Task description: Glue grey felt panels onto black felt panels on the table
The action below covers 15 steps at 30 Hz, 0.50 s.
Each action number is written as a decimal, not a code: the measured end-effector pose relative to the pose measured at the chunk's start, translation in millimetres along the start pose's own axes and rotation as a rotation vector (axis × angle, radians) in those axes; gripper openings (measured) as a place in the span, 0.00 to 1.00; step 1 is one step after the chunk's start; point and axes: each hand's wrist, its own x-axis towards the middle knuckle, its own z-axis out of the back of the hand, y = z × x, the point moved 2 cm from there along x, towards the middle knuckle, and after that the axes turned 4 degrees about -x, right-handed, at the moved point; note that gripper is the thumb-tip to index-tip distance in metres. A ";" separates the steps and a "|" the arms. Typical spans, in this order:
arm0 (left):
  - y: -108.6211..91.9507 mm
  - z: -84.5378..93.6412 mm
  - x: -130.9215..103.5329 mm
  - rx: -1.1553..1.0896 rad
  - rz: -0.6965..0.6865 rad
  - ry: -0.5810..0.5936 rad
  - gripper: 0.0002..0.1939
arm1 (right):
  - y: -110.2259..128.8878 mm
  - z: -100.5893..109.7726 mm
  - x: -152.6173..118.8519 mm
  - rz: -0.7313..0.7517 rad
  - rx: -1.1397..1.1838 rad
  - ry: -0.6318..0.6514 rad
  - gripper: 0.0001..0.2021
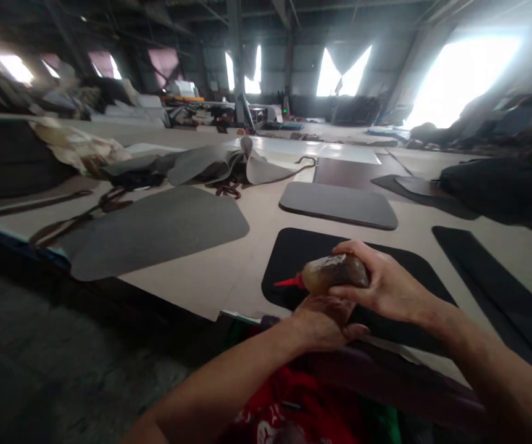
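Curled around a glue-like bottle (328, 274), our right hand (372, 280) grips its rounded end, thumb on the near side and fingers over the top. We have the bottle tilted nearly flat, its red nozzle (288, 282) pointing left, above the black panel (405, 265). Our left hand (326, 320) sits just below the bottle, partly open with its fingers bent; whether it touches the bottle we cannot tell for sure.

Under our hands, the black panel with rounded corners lies flat on the table (192, 287), close to our edge. Just beyond it we see a grey panel (340, 203), also round-cornered. To the right lies a long black strip (497, 290), and past that strip, a dark bundle (492, 182). On our left a large grey sheet (164, 228) is spread near the table's edge, with curled grey pieces (210, 161) behind it and dark brown strips (76, 222) by its left end.
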 end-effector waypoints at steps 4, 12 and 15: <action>-2.6 4.2 0.8 -0.001 0.024 0.015 0.34 | -3.0 -8.9 4.4 0.016 0.017 0.031 0.22; -1.3 2.3 -0.4 -0.057 -0.007 -0.026 0.34 | -4.4 -16.0 8.8 0.029 0.011 0.071 0.19; -1.5 3.8 -1.1 -0.067 -0.032 -0.042 0.34 | -3.8 -17.1 11.9 0.021 0.015 0.071 0.18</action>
